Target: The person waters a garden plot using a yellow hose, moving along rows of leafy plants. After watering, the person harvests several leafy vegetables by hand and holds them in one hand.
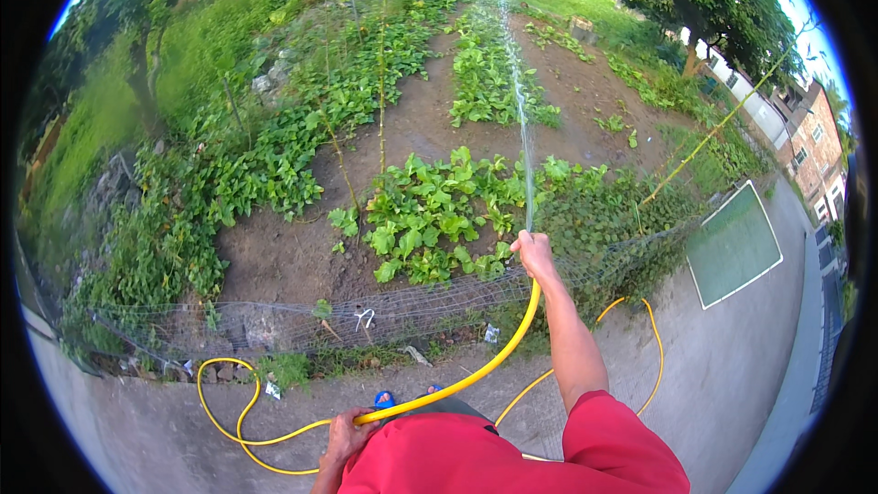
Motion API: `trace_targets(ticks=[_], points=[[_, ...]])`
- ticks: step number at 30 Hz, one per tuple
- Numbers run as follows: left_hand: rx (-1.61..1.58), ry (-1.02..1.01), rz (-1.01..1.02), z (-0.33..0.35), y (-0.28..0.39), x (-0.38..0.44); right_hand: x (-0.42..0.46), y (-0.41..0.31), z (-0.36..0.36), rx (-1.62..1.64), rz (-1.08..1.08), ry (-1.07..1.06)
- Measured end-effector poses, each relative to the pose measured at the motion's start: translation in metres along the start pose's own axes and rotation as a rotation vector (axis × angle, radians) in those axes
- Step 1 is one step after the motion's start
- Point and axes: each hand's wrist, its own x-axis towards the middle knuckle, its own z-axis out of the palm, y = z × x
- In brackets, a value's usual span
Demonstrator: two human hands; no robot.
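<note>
My right hand [535, 255] is stretched forward over the wire fence, closed around the outlet end of a yellow hose [511, 350]. A stream of water [520, 110] shoots from that end and breaks into spray over a far strip of leafy plants [480, 68]. Low by my waist, my left hand [347, 433] grips the same hose farther back along its length. Nearer than the far strip, a bed of broad-leaved green vegetables [425, 213] grows in brown soil just beyond the fence. The hose's very tip is hidden by my right fingers.
A sagging wire mesh fence [425, 305] runs between the concrete path [171, 418] and the garden. Hose loops [230, 439] lie on the path at both sides. A white-framed green panel [734, 247] is at the right. Thin poles [382, 82] stand among the plants.
</note>
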Motion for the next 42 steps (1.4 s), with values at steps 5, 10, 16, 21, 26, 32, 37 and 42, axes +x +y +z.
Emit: trace_targets(ticks=[5, 10, 16, 21, 26, 32, 37, 42], points=[[0.018, 0.015, 0.022, 0.0, -0.012, -0.001, -0.006, -0.005, 0.006, -0.042, 0.043, -0.013], [0.025, 0.006, 0.027, -0.002, -0.016, 0.001, -0.004, 0.001, 0.006, -0.033, 0.097, -0.039], [0.037, -0.012, 0.02, -0.007, -0.021, -0.004, -0.021, -0.007, 0.037, -0.169, 0.094, -0.236], [0.033, 0.033, 0.031, -0.007, -0.031, -0.009, -0.023, -0.026, 0.059, -0.131, 0.055, -0.325], [0.021, 0.062, 0.014, -0.005, -0.033, -0.011, -0.007, -0.04, 0.07, -0.116, 0.04, -0.259], [-0.002, 0.096, 0.037, -0.002, -0.037, -0.011, 0.0, -0.057, 0.073, -0.097, -0.033, -0.177], [0.008, 0.088, 0.01, -0.004, -0.037, -0.011, -0.003, -0.071, 0.078, -0.049, -0.109, -0.153], [-0.026, 0.086, -0.009, -0.01, -0.033, -0.011, -0.002, -0.081, 0.078, -0.082, -0.136, -0.107]])
